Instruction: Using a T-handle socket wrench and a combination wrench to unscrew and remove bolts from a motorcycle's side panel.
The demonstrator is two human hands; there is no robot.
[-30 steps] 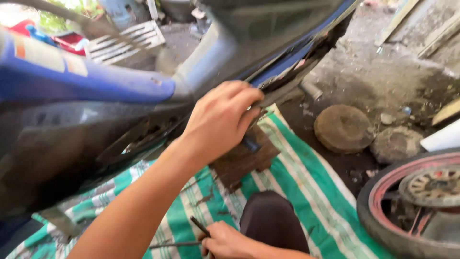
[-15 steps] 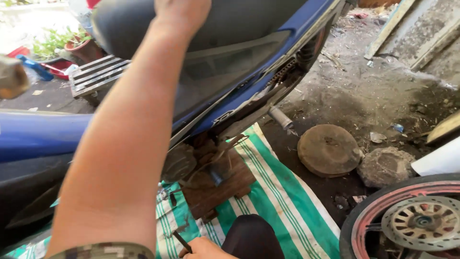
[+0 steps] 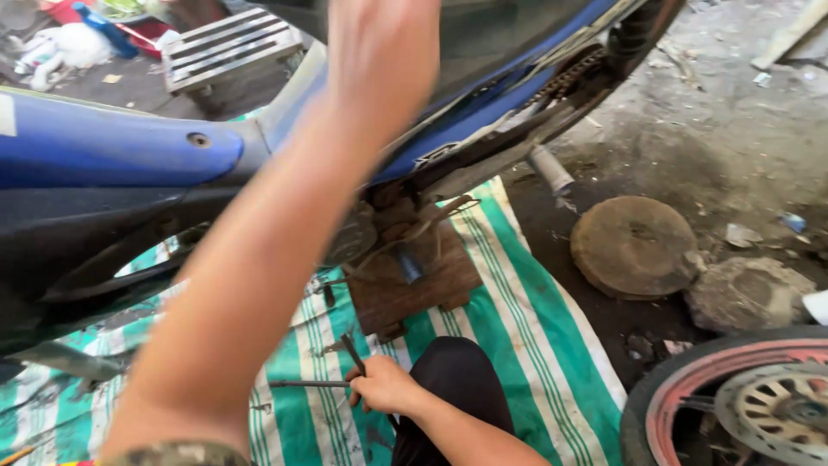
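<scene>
A blue and black motorcycle [image 3: 112, 155] fills the upper left of the view. My left arm reaches up across it, and my left hand [image 3: 379, 52] is blurred against the dark seat at the top edge, its fingers cut off. Low in the middle, my right hand [image 3: 384, 387] is closed around a thin dark metal tool [image 3: 352, 352] beside my black-clad knee [image 3: 453, 380]. A slim metal rod [image 3: 302, 384] lies on the green and white striped mat [image 3: 517, 336], touching that hand.
A brown wooden block [image 3: 410, 289] sits under the motorcycle's frame. On the dirt to the right lie a rusty round disc [image 3: 634, 246] and a rock [image 3: 746, 293]. A red-rimmed wheel [image 3: 733, 406] fills the bottom right corner. A slatted metal rack [image 3: 228, 47] stands behind.
My left hand has risen from the underside of the frame up to the seat. My right hand has stayed on the mat with the tool.
</scene>
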